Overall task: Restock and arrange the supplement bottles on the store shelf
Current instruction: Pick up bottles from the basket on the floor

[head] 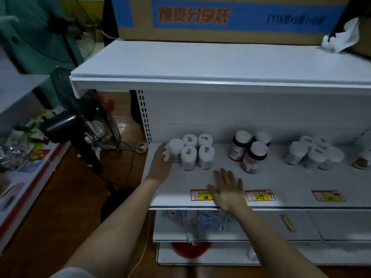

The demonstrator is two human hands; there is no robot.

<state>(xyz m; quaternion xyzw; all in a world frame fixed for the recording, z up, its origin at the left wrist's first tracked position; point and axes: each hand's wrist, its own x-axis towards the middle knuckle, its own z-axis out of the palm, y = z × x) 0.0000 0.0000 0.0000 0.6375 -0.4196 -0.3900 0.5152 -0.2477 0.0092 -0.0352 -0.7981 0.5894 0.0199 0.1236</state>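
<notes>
A white shelf (281,181) carries three groups of supplement bottles. At the left stand several white bottles (205,156). My left hand (160,165) grips the leftmost white bottle (176,146) from its left side, at the shelf's left end. In the middle are three dark bottles with white caps (254,157). Several pale white-capped bottles (315,155) are grouped at the right. My right hand (227,190) hovers with fingers spread over the shelf's front edge, holding nothing. It partly covers the price tag marked 108 (200,195); the tag marked 299 (260,195) is beside it.
A cardboard box (220,19) and a crumpled white cloth (341,37) sit on the top shelf. A black floor fan (88,127) and its cable stand left of the shelf unit. The lower shelf (261,227) holds packets, with a red item (190,249) below.
</notes>
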